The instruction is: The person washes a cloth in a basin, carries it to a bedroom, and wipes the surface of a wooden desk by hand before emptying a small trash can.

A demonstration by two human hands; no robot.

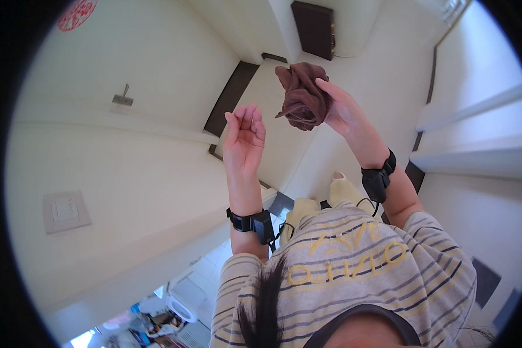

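Observation:
A crumpled brown cloth (302, 98) is bunched up in my right hand (341, 106), whose thumb lies along its right edge. Most of the right fingers are hidden behind the fabric. To the left of the cloth, my left hand (245, 135) is raised with its palm up and holds nothing. Its fingers are slightly curled, with the thumb standing apart from them. A gap separates this hand from the cloth. Each forearm carries a black strapped device, one on the left (256, 224) and one on the right (377, 180).
To my left are a wall with a switch plate (65, 211) and a door with a metal handle (123, 98). A dark case-like object (314, 30) stands ahead. Through an opening at lower left, a white toilet (183, 306) stands near assorted clutter (150, 324).

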